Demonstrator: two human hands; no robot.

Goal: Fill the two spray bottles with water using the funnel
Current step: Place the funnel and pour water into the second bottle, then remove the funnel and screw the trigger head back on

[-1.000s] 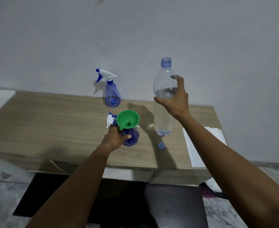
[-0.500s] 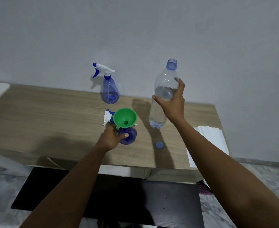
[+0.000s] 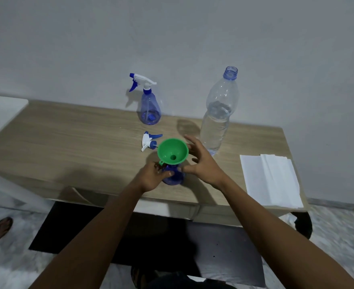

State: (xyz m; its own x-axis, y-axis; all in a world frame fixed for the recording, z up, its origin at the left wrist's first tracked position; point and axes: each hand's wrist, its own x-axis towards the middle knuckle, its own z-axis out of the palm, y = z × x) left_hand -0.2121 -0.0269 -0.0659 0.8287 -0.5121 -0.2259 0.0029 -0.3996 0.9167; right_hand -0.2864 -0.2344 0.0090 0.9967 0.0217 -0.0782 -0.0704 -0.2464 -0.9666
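Gripping spray bottle (image 3: 173,178) in left hand (image 3: 151,178) | right hand (image 3: 203,165) splayed beside funnel (image 3: 173,152), holding nothing | water bottle (image 3: 217,119) upright

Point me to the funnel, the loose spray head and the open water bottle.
funnel (image 3: 172,148), head view, inner wall of the cone
loose spray head (image 3: 146,140), head view, white body
water bottle (image 3: 215,126), head view, clear middle

A green funnel (image 3: 173,151) sits upright in an uncapped spray bottle (image 3: 173,178).
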